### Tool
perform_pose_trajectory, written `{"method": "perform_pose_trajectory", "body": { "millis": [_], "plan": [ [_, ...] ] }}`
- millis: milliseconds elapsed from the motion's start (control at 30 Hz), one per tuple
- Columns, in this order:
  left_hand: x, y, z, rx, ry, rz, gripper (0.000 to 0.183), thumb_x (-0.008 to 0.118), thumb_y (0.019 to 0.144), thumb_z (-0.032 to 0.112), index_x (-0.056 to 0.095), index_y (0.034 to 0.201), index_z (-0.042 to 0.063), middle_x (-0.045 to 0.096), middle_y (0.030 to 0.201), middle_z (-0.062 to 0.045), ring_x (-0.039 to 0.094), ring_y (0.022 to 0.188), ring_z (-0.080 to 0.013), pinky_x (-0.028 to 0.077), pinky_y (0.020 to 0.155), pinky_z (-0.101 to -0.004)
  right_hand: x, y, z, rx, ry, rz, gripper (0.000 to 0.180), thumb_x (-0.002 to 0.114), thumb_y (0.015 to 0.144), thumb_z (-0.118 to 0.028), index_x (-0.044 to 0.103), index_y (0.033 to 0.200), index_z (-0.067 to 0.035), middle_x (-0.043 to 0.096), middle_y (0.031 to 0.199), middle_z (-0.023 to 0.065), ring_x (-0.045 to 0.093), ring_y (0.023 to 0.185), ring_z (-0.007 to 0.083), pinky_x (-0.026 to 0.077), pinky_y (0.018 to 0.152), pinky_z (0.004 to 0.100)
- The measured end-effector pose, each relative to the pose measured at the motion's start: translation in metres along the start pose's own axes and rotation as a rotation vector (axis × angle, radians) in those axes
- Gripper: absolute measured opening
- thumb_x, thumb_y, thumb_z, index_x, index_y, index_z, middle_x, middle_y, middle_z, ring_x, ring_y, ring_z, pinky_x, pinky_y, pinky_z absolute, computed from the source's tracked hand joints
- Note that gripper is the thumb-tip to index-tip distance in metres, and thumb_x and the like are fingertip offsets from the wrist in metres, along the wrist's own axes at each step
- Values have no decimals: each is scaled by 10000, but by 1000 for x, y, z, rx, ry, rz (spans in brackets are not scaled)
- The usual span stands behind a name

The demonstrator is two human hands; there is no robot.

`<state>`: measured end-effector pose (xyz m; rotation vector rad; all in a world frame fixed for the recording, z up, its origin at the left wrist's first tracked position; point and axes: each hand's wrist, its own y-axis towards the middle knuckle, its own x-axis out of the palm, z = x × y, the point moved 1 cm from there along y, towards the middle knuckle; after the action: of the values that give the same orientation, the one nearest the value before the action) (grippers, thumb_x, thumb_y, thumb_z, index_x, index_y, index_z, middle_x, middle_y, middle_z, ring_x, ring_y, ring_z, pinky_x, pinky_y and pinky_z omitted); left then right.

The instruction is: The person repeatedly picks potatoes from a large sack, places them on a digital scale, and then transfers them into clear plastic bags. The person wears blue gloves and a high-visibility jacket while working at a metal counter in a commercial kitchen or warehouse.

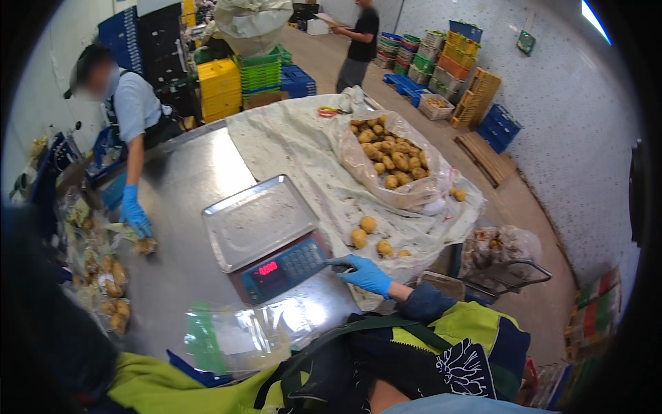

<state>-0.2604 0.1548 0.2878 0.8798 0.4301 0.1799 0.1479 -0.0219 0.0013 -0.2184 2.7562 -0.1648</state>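
My right hand (362,274), in a blue glove, reaches to the right edge of a digital weighing scale (284,266) with its fingers extended. The fingertips are at the side of the keypad; I cannot tell whether they press a key. I see nothing held in this hand. The scale's steel pan (261,220) bears only specks of dirt, and its red display is lit. Several loose potatoes (358,238) lie on a white cloth just beyond my hand. My left hand is out of view; clear plastic bags (248,334) lie on the table before me.
Across the steel table (176,196), a co-worker's gloved hand (136,215) touches a small bag at the left. Bagged potatoes (111,279) lie along that edge. A big open potato sack (395,155) stands on the white cloth (295,139), with scissors (330,111) behind. Another person (361,46) stands beyond.
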Motion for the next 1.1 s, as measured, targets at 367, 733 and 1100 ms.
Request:
{"method": "perform_pose_trajectory", "body": {
  "millis": [367, 733, 1100],
  "plan": [
    [-17, -130, -72, -283, 412, -33, 541, 566, 923, 234, 399, 1387, 11, 489, 1340, -128, 511, 1170, -226, 460, 942, -357, -65, -60, -191, -538, -346, -7, 610, 614, 855, -40, 442, 1430, -153, 561, 1180, 94, 570, 1016, 207, 468, 846, 315],
    [-56, -271, -125, -619, 705, 171, 504, 541, 935, 258, 422, 1363, 18, 509, 1309, -129, 531, 1137, -227, 474, 921, -350, -92, -69, -267, -792, -499, -419, 622, 614, 851, -34, 432, 1434, -145, 533, 1267, 74, 549, 1077, 185, 457, 890, 306],
    [-135, -291, -87, -719, 983, 348, 474, 516, 948, 281, 445, 1339, 24, 530, 1278, -131, 552, 1103, -227, 488, 899, -343, -178, -69, -224, -878, -186, -310, 633, 614, 846, -28, 421, 1439, -137, 505, 1353, 54, 527, 1138, 163, 445, 935, 297]
  ]
}}
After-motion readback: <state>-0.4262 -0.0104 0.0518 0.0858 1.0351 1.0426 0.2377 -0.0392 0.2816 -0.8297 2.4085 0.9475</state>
